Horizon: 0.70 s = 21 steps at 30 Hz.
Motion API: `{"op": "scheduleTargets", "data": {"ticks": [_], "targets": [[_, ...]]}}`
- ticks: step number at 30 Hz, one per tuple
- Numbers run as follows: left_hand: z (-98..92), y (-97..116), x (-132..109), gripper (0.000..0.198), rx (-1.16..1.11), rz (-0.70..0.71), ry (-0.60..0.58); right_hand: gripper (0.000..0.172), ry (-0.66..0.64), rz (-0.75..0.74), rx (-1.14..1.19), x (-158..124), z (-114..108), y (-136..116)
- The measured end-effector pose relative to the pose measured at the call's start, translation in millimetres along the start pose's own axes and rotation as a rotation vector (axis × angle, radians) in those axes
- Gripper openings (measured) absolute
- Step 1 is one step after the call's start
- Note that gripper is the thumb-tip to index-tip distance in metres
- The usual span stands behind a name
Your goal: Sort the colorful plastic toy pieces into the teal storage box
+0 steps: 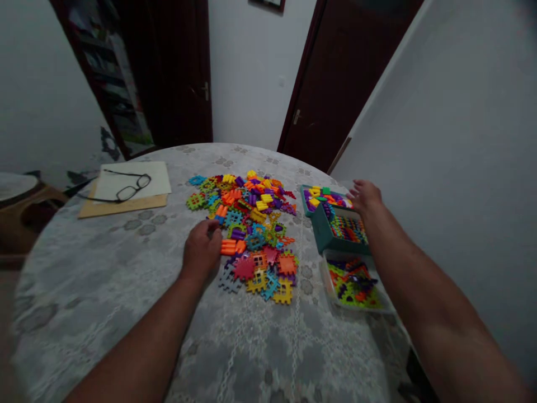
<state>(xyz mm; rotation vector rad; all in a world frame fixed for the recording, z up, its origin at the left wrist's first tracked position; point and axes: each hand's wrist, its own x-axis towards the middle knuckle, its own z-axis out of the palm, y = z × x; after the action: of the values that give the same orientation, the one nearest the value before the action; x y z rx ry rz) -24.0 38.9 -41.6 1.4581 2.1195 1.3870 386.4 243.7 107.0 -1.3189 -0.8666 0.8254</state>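
Note:
A heap of colourful plastic building pieces (pixel 251 215) lies at the middle of the table, with flat notched squares towards its near end. My left hand (pixel 202 246) rests at the heap's left edge, beside an orange ribbed block (pixel 230 247). Its fingers are loosely bent, thumb and forefinger apart, with nothing visible between them. On the right, my right hand (pixel 366 197) hovers with spread fingers by the far right corner of a teal box (pixel 325 238) filled with rows of small colourful pieces. I see nothing in that hand. My wrist and forearm cover the box's right side.
Behind the teal box, a shallow blue tray (pixel 305 202) holds bright blocks. A clear plastic tub (pixel 331 288) of green, orange and purple pieces stands nearer me. Eyeglasses (pixel 127 193) lie on papers (pixel 157 173) at the left. A patterned cloth (pixel 268 341) covers the round table.

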Motion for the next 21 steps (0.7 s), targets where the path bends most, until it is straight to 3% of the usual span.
{"op": "scheduleTargets", "data": {"ticks": [2,5,9,11,15,21], "targets": [[2.0,0.3,-0.2,0.031,-0.008,0.006,-0.005,0.014,-0.123,-0.011,0.029,-36.8,9.7,-0.8],[4.2,-0.5,-0.8,0.030,-0.008,0.004,-0.012,0.021,-0.525,-0.077,-0.035,-113.4,13.9,2.1],[2.6,1.3,-2.4,0.029,0.010,0.033,-0.055,0.025,-0.896,-0.462,-0.465,-210.3,5.8,28.4],[0.1,2.5,-2.1,0.032,0.041,0.075,-0.102,0.029,-0.905,-0.593,-0.691,-238.9,2.9,49.8],[-5.8,1.5,-0.7,0.041,0.147,0.164,-0.224,0.034,-0.784,-0.616,-1.009,-257.6,1.2,85.9],[-8.5,0.9,-4.8,0.044,0.189,0.290,-0.357,0.048,-0.795,-0.625,-0.947,-247.5,-1.0,111.1]]}}
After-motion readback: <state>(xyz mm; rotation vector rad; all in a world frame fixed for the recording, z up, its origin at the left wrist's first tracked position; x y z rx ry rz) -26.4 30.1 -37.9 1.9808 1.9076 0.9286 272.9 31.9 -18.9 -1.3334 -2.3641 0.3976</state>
